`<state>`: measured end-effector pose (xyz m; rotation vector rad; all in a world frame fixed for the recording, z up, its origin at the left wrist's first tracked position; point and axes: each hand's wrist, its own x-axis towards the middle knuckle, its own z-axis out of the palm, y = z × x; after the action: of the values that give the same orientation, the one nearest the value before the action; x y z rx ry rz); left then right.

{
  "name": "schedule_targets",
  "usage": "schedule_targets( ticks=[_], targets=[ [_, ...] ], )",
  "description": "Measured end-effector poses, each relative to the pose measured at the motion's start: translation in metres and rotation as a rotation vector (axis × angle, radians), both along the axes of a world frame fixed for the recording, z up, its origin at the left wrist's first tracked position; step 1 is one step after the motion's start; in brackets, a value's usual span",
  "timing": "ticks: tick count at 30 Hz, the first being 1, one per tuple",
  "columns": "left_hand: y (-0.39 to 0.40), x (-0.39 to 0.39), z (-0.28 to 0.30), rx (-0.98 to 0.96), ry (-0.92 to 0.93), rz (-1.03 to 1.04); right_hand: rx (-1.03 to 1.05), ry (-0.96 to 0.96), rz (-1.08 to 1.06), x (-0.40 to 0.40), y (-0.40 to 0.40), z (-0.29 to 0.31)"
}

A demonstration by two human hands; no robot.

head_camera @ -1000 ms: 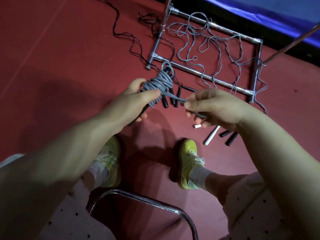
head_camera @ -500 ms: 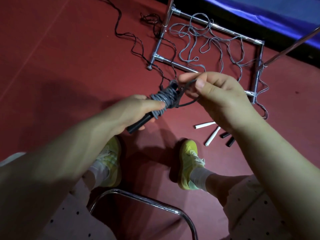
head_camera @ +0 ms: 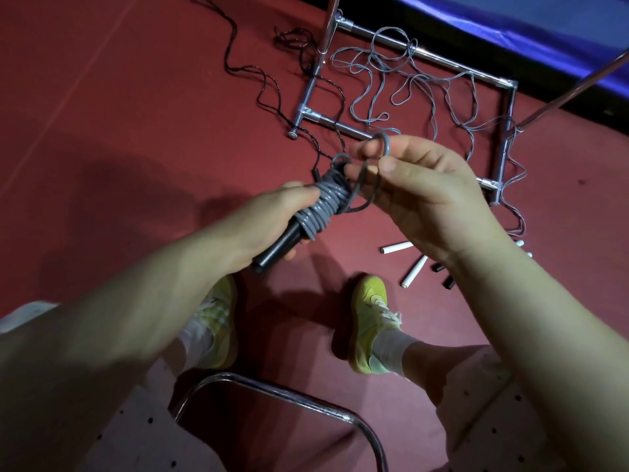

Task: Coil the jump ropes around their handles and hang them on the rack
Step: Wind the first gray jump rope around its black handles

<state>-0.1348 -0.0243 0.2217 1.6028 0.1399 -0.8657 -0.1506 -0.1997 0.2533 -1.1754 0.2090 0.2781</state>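
Note:
My left hand grips a pair of black handles with a grey jump rope coiled around them. My right hand pinches the loose end loop of that grey rope just above and right of the coil. The chrome rack has its base frame on the red floor behind my hands. A loose grey rope lies tangled across the rack base, and a thin black rope trails to the left.
White handles and black handles lie on the floor at the right, partly behind my right wrist. A chrome chair frame curves between my knees. My feet in yellow shoes rest on the floor. A blue mat borders the far side.
My right hand rose from beside the coil to above it, carrying the rope end around and now holding it as a loop. The left hand tilted the handles and dropped slightly.

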Motion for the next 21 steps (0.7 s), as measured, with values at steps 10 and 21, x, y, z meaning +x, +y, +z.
schedule_targets(
  ticks=[10,21],
  targets=[
    [-0.001,-0.005,0.014,-0.221,0.092,0.034,-0.098,0.014,-0.161,0.000,0.005,0.001],
    [-0.005,-0.009,0.021,-0.274,0.171,0.049,-0.041,0.069,-0.138,-0.003,0.014,0.002]
  ],
)
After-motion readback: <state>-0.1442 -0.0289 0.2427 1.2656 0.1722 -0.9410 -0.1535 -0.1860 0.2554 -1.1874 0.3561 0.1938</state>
